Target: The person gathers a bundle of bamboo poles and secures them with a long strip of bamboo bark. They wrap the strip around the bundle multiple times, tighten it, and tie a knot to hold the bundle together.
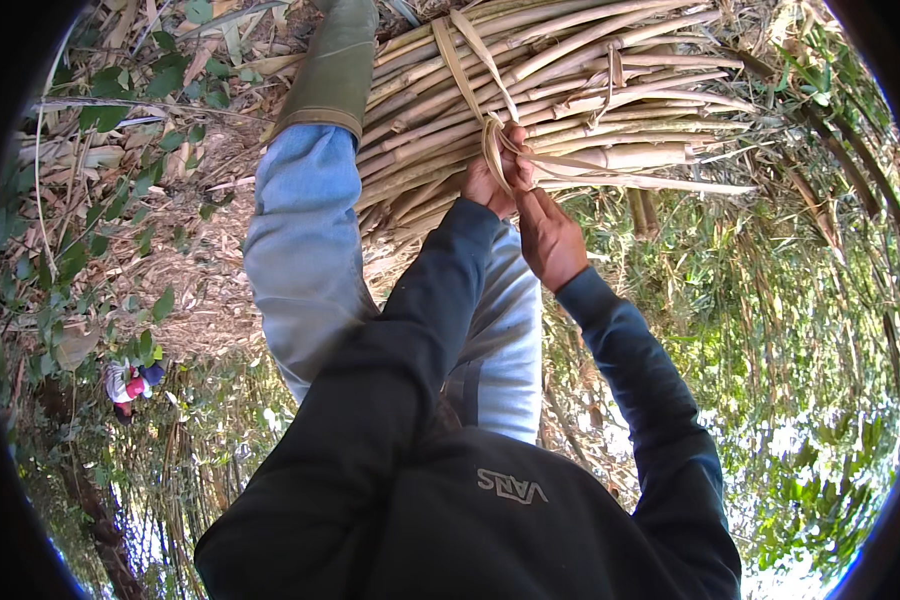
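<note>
Head view: I see my left hand point(487, 185) and right hand point(548, 235) both pinching the strip tie point(492, 140) around the bamboo bundle point(570, 90) just above.

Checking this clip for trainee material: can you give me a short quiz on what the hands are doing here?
1. True or false: the bundle of stalks lies loose, with nothing tied around it.
2. Where are the left hand and the right hand?
A. at the knot of the strip, against the bundle
B. on the boot
C. flat on the ground, away from the bundle
3. Fill in: the boot beside the bundle is ___ in colour.

Key: 1 false, a flat strip wraps the bundle; 2 A; 3 green.
</note>
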A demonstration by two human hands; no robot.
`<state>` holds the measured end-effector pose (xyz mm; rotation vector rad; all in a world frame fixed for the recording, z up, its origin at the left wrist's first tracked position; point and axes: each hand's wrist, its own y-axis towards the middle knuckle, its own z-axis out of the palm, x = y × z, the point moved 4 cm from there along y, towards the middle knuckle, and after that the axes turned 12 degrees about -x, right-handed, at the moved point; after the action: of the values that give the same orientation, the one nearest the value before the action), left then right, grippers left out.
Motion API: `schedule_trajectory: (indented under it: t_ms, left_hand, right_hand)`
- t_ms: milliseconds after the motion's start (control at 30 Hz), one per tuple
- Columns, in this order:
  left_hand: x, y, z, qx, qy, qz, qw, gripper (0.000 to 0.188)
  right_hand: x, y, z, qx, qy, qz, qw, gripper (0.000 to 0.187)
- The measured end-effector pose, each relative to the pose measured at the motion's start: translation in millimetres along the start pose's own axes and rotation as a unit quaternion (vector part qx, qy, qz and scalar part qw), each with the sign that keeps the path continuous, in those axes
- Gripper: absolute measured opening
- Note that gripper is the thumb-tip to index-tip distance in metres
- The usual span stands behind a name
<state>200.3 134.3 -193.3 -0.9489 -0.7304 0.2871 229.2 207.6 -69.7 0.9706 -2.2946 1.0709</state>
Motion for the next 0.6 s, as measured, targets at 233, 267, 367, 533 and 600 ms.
schedule_trajectory:
  t_ms: [233,267,367,533,600]
  left_hand:
    - [13,-2,13,-0.037,-0.064,0.037,0.997,0.022]
    - [11,-3,14,-0.045,-0.057,0.05,0.996,0.022]
    - [15,-4,19,-0.083,-0.089,0.041,0.992,0.02]
    - [22,-8,37,-0.173,-0.132,0.087,0.972,0.021]
    - [24,-9,36,-0.205,-0.129,0.088,0.966,0.025]
  right_hand:
    - [-16,10,-11,-0.003,0.015,-0.058,0.998,0.053]
    - [-16,11,-12,0.009,0.015,-0.065,0.998,0.052]
    - [-23,17,-11,0.029,-0.027,-0.112,0.993,0.045]
    - [-34,34,-26,0.112,-0.02,-0.131,0.985,0.041]
    - [-33,42,-33,0.137,-0.06,-0.176,0.973,0.042]
